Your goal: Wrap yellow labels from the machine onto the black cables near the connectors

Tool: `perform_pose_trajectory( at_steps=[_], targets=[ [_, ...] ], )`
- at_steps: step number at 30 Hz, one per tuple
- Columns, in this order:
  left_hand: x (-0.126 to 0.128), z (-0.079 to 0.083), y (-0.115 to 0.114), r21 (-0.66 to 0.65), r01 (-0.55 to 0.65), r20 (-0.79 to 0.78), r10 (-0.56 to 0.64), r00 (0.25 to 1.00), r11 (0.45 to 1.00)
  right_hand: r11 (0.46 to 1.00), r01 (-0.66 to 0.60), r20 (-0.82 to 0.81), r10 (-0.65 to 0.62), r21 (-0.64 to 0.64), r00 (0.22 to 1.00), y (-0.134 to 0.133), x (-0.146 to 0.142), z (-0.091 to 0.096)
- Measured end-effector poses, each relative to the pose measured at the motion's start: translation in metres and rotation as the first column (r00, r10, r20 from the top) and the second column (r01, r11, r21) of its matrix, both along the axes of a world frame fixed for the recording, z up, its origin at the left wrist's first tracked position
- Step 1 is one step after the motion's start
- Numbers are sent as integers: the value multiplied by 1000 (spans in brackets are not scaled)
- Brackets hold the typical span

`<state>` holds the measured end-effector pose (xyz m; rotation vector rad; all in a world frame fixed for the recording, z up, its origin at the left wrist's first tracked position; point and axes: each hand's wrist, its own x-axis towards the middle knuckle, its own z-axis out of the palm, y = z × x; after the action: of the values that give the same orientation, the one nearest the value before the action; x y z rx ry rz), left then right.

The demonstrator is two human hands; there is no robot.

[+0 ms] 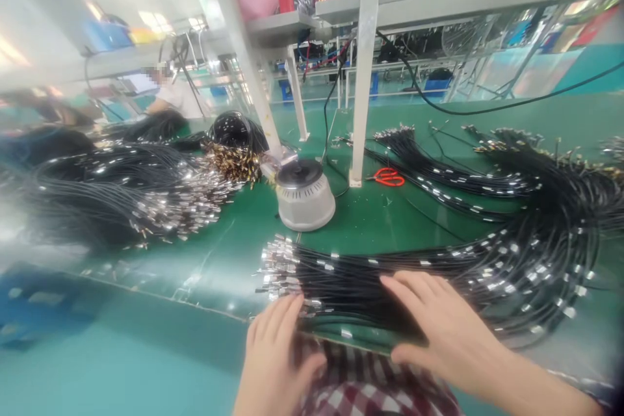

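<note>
A thick bundle of black cables [351, 273] with metal connector ends [283, 266] and small white labels lies along the front of the green table, curving away to the right. At the bundle's near left corner is my left hand [275, 344], fingers extended by the connector ends and thumb apart. My right hand [439, 328] lies across the middle of the cables, fingers stretched out and thumb spread below. Neither hand is wrapped around anything. Whether the left fingertips press on the cables, I cannot tell.
Behind the bundle stands a round white device with a black top [306, 195]. Red-handled scissors [389, 177] lie by a white shelf post [363, 78]. More black cables [146, 175] are heaped on the left. A person [178, 97] sits at the far left.
</note>
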<state>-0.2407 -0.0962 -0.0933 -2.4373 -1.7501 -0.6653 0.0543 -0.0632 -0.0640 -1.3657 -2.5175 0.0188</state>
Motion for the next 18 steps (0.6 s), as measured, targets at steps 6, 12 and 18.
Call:
perform_pose_trajectory(
  at_steps=[6, 12, 18],
  targets=[
    [3, -8, 2, -36, 0, 27, 1, 1000, 999, 999, -21, 26, 20, 41, 999, -15, 7, -13],
    [-12, -10, -7, -93, -153, 159, 166, 973, 984, 998, -8, 25, 6, 69, 1000, -18, 6, -10],
    [-7, -6, -9, -172, -174, 212, 209, 955, 970, 998, -6, 38, 8, -59, 999, -5, -3, -4]
  ],
)
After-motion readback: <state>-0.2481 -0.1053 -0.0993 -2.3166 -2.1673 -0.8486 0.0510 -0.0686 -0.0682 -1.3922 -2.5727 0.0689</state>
